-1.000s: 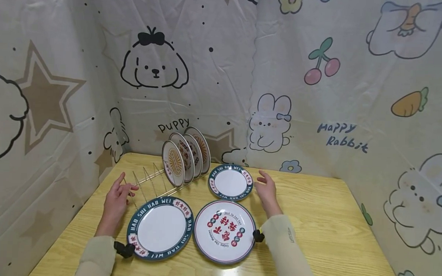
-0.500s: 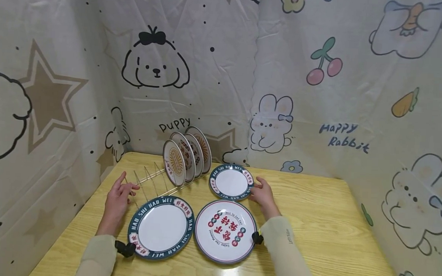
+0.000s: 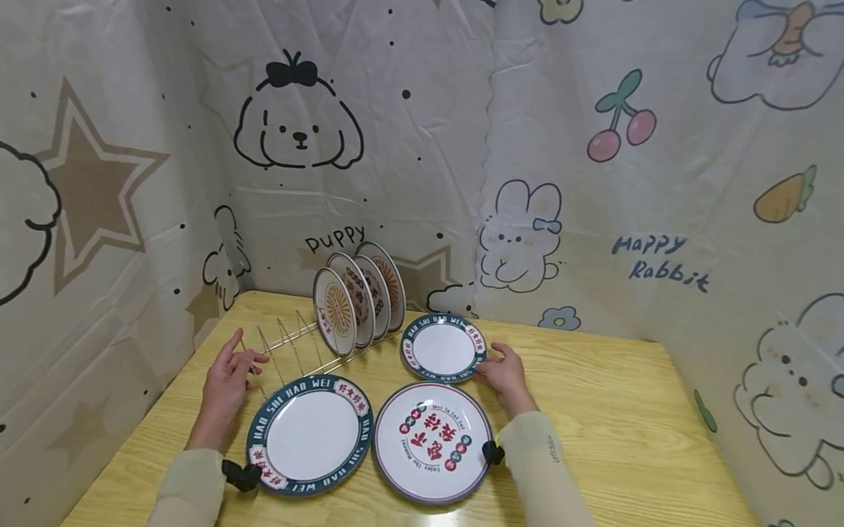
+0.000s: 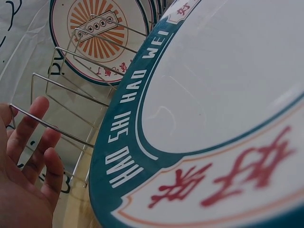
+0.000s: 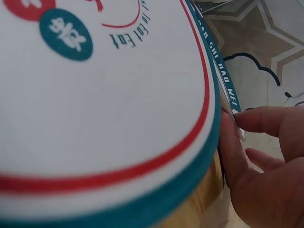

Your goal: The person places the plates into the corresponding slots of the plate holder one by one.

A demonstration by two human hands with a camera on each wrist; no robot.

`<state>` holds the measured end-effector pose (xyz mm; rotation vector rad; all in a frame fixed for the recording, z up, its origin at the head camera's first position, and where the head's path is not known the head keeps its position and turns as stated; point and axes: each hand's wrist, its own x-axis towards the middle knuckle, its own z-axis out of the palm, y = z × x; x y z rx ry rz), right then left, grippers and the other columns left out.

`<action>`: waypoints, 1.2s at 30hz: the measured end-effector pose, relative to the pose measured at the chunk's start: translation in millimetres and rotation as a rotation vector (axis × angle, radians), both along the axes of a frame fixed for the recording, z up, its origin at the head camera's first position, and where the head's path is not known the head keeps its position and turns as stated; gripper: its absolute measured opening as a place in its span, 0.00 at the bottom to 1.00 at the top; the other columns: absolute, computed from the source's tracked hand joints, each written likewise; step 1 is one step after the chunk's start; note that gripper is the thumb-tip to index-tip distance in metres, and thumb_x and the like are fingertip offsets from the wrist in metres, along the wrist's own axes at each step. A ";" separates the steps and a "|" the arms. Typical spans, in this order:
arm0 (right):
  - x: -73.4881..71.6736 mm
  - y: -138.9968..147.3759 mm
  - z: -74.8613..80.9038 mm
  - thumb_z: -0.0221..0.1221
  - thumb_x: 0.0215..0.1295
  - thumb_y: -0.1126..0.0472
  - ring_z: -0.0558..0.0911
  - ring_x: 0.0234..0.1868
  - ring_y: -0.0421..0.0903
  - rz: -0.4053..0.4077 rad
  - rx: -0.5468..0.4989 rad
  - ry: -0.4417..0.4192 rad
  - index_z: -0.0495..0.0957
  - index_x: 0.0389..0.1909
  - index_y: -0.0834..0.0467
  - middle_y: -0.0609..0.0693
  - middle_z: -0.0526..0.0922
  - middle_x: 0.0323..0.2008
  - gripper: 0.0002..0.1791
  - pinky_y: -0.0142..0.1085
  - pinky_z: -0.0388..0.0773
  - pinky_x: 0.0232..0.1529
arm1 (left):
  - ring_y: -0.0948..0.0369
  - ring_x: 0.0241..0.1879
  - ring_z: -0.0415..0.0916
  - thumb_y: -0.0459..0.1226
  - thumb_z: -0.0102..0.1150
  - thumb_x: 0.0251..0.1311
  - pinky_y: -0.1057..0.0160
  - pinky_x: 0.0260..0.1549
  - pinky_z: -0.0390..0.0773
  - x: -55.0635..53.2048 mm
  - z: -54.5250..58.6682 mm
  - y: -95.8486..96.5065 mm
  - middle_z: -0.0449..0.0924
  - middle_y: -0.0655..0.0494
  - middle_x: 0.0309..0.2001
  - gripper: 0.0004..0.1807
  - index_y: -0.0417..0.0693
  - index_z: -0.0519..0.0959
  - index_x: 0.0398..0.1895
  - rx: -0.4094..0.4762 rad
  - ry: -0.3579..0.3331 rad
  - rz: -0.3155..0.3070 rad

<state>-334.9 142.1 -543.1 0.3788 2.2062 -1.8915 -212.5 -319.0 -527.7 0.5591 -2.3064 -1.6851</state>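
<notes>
We seem to be securing the small teal-rimmed plate, our right hand pinching its right edge, our left hand loose at the wire dish rack, so a steady lift probably follows.

Over my remote views, I see teal rims with white lettering around the white small plate and large plate, red characters on the white printed plate, an orange sunburst on the front racked plate, and yellow woodgrain across the table.
</notes>
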 end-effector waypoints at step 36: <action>3.3 42.8 16.6 0.50 0.70 0.71 0.82 0.36 0.46 0.053 -0.146 -0.024 0.53 0.76 0.67 0.62 0.72 0.49 0.34 0.39 0.87 0.43 | 0.67 0.46 0.75 0.56 0.38 0.81 0.66 0.43 0.75 -0.8 -3.2 -1.2 0.85 0.62 0.51 0.34 0.70 0.44 0.85 -0.001 -0.003 -0.008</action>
